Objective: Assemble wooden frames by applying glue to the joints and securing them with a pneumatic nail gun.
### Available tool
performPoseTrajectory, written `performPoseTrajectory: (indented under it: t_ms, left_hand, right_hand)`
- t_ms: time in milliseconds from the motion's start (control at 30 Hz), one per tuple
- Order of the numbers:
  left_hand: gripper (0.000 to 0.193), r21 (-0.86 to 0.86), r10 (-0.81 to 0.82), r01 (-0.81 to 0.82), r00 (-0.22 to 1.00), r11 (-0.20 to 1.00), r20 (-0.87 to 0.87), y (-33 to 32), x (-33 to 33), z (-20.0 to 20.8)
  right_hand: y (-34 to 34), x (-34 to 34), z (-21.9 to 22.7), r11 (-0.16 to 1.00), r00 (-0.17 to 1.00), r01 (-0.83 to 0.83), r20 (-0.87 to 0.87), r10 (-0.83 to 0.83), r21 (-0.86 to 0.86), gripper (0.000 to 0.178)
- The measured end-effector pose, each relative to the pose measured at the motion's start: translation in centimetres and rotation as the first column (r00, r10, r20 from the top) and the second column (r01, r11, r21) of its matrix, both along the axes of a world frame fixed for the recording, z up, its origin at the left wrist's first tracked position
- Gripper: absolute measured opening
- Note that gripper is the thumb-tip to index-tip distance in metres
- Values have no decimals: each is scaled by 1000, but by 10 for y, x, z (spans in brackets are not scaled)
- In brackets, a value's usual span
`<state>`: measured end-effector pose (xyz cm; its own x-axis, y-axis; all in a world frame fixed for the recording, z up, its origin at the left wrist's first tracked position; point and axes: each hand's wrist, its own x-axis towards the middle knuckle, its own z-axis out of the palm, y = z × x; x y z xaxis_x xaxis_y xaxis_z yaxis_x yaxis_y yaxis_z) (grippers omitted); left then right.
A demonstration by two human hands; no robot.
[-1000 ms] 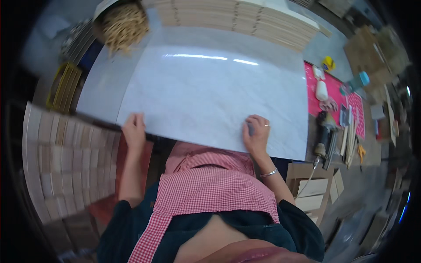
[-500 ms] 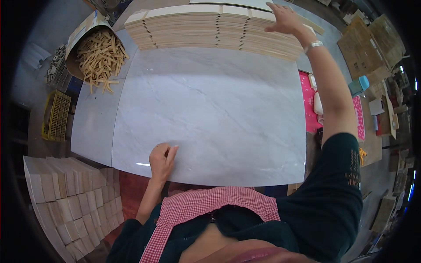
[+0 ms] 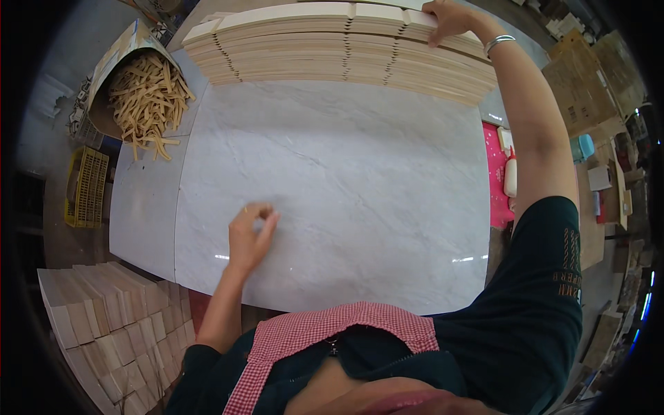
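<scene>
A long stack of pale, thin wooden boards with notched edges lies across the far side of the marble-patterned table. My right hand is at the right end of this stack. Its fingers reach over the top and its thumb presses the front edge, gripping an upper board; part of the grip is cut off by the picture's edge. Over the near left of the table hovers my left hand, holding nothing, fingers loosely bent and thumb apart from them.
A tipped box of thin wooden strips sits at the far left, above a yellow crate. Wooden blocks are piled at the near left. On the right, a white bottle lies on pink cloth; cardboard boxes stand beyond.
My right hand has come down from above the stack onto its boards. My left hand has moved slightly farther from my body, and its fingers have loosened.
</scene>
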<state>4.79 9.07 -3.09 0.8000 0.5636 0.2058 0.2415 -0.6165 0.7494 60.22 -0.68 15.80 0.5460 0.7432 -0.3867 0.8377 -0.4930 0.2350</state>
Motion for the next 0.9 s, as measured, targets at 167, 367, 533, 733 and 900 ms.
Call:
performPoseTrajectory:
  t_ms: [167,367,533,733,900]
  left_hand:
    - [55,-812,106,127,969,570,225,90,107,37]
    - [73,-952,341,284,888,116,307,145,238,119]
    - [48,-928,296,245,898,279,326,124,194,60]
    - [35,-990,211,46,975,136,74,21,64,8]
    - [43,-993,0,-80,997,81,-80,15,15,-2]
  right_hand:
    - [-4,-37,20,995,999,21,-37,-25,-98,86]
    - [-69,-131,12,943,998,-33,-37,49,332,56]
    - [-134,-197,-39,867,996,-87,64,63,491,48]
    - [-211,-249,-131,844,997,-38,-31,65,535,53]
    - [-221,-252,-177,886,995,18,-97,31,463,60]
